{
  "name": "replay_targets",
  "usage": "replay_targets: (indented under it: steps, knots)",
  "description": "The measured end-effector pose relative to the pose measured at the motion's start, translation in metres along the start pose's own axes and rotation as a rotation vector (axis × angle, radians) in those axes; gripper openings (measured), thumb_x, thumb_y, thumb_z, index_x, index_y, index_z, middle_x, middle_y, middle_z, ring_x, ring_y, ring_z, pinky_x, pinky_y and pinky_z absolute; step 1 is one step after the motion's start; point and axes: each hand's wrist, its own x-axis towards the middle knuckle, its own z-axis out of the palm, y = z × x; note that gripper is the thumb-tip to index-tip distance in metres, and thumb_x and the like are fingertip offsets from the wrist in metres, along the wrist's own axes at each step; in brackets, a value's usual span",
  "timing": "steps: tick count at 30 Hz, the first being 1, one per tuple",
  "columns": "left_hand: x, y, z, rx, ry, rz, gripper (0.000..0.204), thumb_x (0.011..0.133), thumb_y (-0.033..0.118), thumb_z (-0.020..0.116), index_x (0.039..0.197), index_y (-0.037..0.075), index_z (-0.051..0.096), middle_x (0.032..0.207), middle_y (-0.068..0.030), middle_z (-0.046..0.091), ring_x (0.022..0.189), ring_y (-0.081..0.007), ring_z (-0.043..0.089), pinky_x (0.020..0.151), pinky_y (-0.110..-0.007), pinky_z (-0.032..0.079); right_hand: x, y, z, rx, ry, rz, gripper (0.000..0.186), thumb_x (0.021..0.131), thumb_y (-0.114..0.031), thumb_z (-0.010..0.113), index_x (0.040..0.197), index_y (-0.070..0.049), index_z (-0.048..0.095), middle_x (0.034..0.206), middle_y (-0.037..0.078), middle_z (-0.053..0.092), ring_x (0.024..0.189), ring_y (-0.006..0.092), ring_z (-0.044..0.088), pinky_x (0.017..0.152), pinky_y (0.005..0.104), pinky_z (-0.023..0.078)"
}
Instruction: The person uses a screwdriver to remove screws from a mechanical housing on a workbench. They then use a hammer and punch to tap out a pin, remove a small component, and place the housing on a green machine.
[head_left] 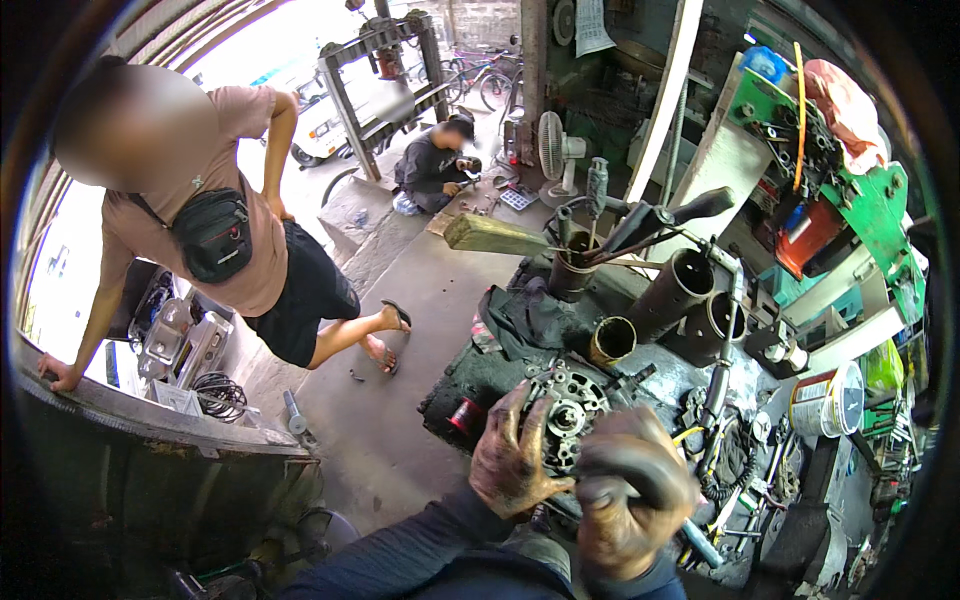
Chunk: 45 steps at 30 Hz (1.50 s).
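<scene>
A round, slotted metal housing (572, 408) with a hub in its middle lies on the workbench in front of me. My left hand (512, 458) grips its left side, fingers along the rim and thumb at the near edge. Just right of the housing, my right hand (632, 505) is closed around a dark, rounded object (640, 468); motion blur hides its kind. Both hands are stained dark. A small red cylindrical thing (466, 415) sits left of my left hand, and a dark cloth (522, 322) lies beyond the housing.
Upright metal cylinders (672, 292) and a can of tools (572, 275) stand at the back. Loose tools and a white bucket (828, 398) crowd the right. A person (205, 215) stands at left leaning on a ledge; another (437, 170) crouches by a fan (558, 150).
</scene>
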Motion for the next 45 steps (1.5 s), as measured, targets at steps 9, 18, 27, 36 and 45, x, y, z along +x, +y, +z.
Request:
replay_targets:
  steps: [9,18,27,36,45]
  knots:
    - [0.004,-0.013,0.004,0.271,-0.035,0.052,0.091,0.077,0.032,0.089,0.152,0.004,0.048,0.157,-0.0278,0.041,0.143,-0.0448,0.045,0.12,-0.052,0.04,-0.008,0.042,-0.006,0.779,-0.299,-0.055,0.032,0.104,-0.026,0.072,0.097,0.006,0.074,0.081,0.018,0.072,0.062,0.0323,0.066,0.057,0.042,0.051]
    - [0.015,0.003,-0.015,0.073,-0.116,0.028,0.121,0.059,0.048,0.1,0.155,0.004,0.042,0.158,-0.0284,0.038,0.144,-0.0455,0.042,0.12,-0.053,0.04,0.015,0.011,-0.027,0.473,0.125,0.135,0.038,0.107,-0.034,0.069,0.099,0.002,0.075,0.083,0.01,0.073,0.063,0.013,0.059,0.056,0.0277,0.045]
    - [0.03,-0.019,-0.038,-0.677,0.011,-0.154,0.084,0.094,0.035,0.079,0.157,-0.006,0.039,0.15,-0.032,0.053,0.141,-0.0436,0.052,0.12,-0.048,0.041,0.066,0.057,0.024,0.101,0.103,0.113,0.029,0.106,-0.027,0.073,0.097,0.001,0.073,0.075,-0.005,0.061,0.068,0.0046,0.05,0.06,0.0241,0.041]
    - [0.101,-0.049,-0.012,-0.515,-0.292,-0.204,0.032,0.101,0.022,0.068,0.121,-0.002,0.075,0.107,-0.0156,0.08,0.096,-0.0208,0.074,0.092,-0.035,0.057,0.076,0.079,0.032,0.116,0.026,0.168,0.035,0.106,-0.032,0.073,0.1,0.003,0.075,0.075,0.001,0.066,0.071,0.0076,0.054,0.061,0.0278,0.045]
    - [0.101,-0.04,-0.014,-0.589,-0.321,-0.191,0.03,0.102,0.025,0.073,0.111,-0.003,0.076,0.095,-0.0092,0.078,0.088,-0.0134,0.068,0.084,-0.033,0.055,0.083,0.091,0.01,0.24,-0.06,0.171,0.034,0.104,-0.031,0.075,0.097,0.002,0.074,0.073,0.005,0.067,0.071,0.0097,0.056,0.064,0.0309,0.048]
